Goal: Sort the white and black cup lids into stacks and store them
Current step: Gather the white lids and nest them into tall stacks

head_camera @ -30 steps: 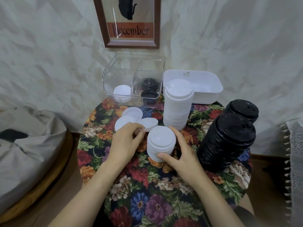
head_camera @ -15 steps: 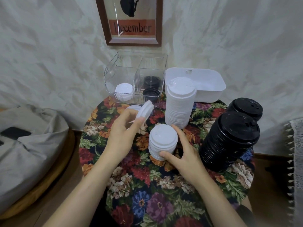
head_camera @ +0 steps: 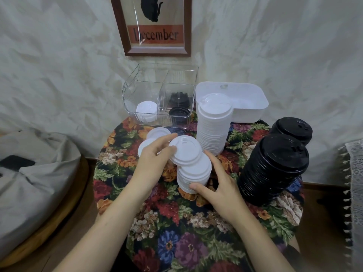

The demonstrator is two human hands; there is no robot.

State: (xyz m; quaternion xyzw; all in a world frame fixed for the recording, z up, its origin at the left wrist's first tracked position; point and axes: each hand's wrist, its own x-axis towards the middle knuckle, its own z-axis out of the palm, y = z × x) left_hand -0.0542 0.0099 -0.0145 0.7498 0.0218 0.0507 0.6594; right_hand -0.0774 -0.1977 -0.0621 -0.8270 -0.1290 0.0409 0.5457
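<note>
The left hand (head_camera: 155, 160), just left of the frame's centre, pinched a single white lid (head_camera: 185, 151) by its edge between thumb and fingers. The lid was tilted, its lower rim over the top of the short white stack (head_camera: 194, 173) (whether rim and stack actually touched I could not tell). The right hand (head_camera: 218, 185), just right of centre, cupped that short stack, with the thumb pressed against its base at the front and the fingers curled round its far side. The stack stood on the floral tabletop (head_camera: 176, 222) in the middle of the picture.

Behind the left hand's fingers, two loose white lids (head_camera: 159, 132) lay flat on the tabletop, partly hidden by that hand. Up and right of the hands rose the tall white stack (head_camera: 214, 130), upright. At the right of the frame stood a tall black stack (head_camera: 275, 169), at a slant in the picture, with a second black stack (head_camera: 292, 130) just behind it.

In the upper middle, against the wall, sat a clear bin (head_camera: 137, 89) with a divider. It held a few stored white lids (head_camera: 146, 111) in its left compartment and stored black lids (head_camera: 179, 112) in its right. Just beside it to the right was a white tub (head_camera: 253, 107). Above them hung a framed picture (head_camera: 157, 35) reading "December". A grey cushion (head_camera: 29, 173) filled the left edge, and a fringed lace cloth (head_camera: 353, 183) the right edge.
</note>
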